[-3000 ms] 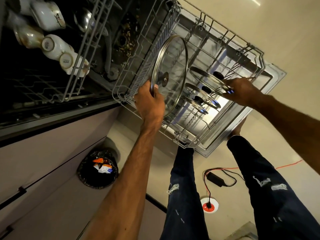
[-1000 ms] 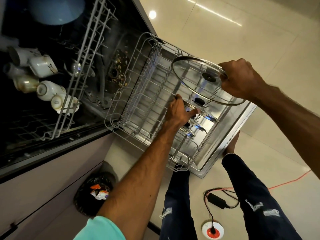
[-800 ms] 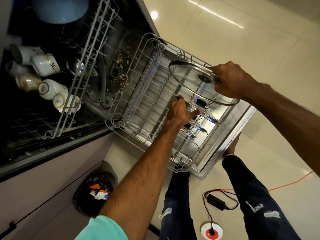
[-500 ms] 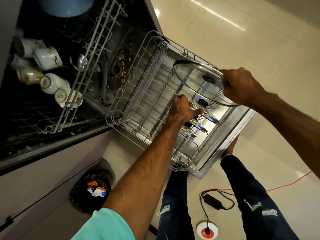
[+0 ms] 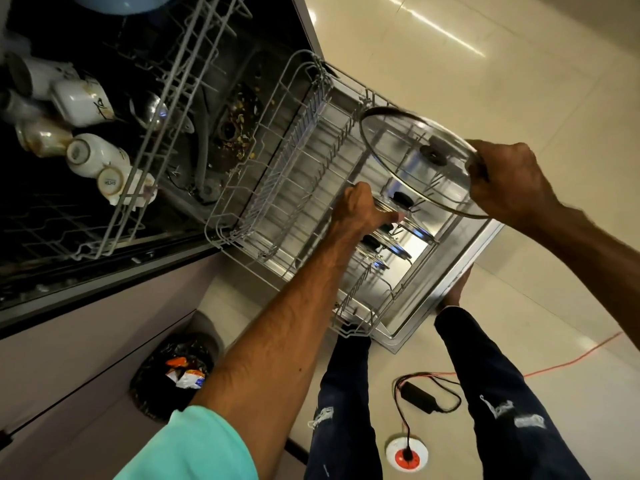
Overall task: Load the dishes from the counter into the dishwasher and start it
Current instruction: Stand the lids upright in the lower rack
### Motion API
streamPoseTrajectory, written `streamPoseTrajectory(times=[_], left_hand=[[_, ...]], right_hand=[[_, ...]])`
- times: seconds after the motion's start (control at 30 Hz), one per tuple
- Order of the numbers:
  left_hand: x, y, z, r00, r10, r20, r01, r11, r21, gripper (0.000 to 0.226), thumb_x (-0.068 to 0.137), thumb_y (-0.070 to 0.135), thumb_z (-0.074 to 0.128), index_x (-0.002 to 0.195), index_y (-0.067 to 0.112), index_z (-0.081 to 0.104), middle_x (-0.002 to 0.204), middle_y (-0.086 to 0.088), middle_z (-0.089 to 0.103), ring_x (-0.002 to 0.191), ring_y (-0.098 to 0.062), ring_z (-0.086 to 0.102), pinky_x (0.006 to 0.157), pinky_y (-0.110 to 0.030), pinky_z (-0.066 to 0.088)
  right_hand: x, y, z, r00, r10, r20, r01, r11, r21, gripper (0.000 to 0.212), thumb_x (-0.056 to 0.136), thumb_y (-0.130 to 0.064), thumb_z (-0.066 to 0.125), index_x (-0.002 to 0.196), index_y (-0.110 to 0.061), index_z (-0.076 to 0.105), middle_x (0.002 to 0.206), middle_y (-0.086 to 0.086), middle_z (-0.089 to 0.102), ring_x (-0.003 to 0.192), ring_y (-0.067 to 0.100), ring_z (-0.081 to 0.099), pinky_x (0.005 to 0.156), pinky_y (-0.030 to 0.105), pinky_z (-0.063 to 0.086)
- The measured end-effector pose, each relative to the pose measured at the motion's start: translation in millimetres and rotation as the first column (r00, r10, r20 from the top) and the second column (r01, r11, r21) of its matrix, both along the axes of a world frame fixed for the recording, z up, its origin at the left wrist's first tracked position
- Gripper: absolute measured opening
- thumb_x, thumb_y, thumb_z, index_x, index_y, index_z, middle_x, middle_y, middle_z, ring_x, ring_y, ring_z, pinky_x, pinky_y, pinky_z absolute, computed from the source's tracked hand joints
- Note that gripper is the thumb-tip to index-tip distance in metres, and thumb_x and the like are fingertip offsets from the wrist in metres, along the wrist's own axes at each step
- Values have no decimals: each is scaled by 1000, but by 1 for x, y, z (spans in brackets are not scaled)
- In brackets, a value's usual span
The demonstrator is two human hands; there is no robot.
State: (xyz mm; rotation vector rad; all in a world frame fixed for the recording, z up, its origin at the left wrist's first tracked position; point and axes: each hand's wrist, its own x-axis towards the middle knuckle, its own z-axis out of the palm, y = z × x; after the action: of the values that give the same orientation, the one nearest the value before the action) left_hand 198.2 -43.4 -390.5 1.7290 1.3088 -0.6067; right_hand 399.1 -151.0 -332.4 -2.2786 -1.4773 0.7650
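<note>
The dishwasher stands open with its lower rack (image 5: 273,202) pulled out over the door (image 5: 450,289). My right hand (image 5: 509,181) grips the rim of a large glass lid (image 5: 398,143) held tilted above the rack's right end. My left hand (image 5: 360,213) reaches into the rack and holds the edge of a smaller glass lid (image 5: 398,202) standing between the tines. Two more small lids (image 5: 377,244) stand just behind it. The upper rack (image 5: 166,133) carries several white cups (image 5: 86,154).
Food scraps lie around the filter (image 5: 232,133) on the tub floor. A bin with a black bag (image 5: 176,372) stands by the cabinet at lower left. A black adapter with cable (image 5: 419,396) and a floor socket (image 5: 407,455) lie beside my legs.
The big glass lid went from my left hand in the rack to my right hand, now held above the rack. My left hand moved onto a small lid. Little movement in the last second.
</note>
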Motion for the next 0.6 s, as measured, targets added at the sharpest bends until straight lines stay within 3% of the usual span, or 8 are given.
streamPoseTrajectory(times=[0.13,0.4,0.6], left_hand=[[-1,0,-2,1000,2,13,-2,1000,7,64,70,55,85,107,14,53,92,1,57,75,-11,51,52,-25,32],[3,3,-2,1000,-12,25,12,1000,1,66,70,53,87,111,11,57,99,-2,63,71,-6,51,51,-23,35],[4,3,3,1000,-7,25,7,1000,-11,60,73,52,85,103,16,48,86,5,53,68,-5,48,50,-22,33]], right_hand=[[13,-10,2,998,-58,23,58,998,9,14,85,7,53,92,-2,61,64,11,54,58,35,52,62,31,35],[8,-11,11,996,84,-24,-82,995,62,30,86,10,54,113,2,66,69,2,50,54,25,49,62,26,36],[4,-13,-4,995,93,-32,-91,994,59,33,88,10,55,119,2,64,72,19,65,56,34,58,62,30,41]])
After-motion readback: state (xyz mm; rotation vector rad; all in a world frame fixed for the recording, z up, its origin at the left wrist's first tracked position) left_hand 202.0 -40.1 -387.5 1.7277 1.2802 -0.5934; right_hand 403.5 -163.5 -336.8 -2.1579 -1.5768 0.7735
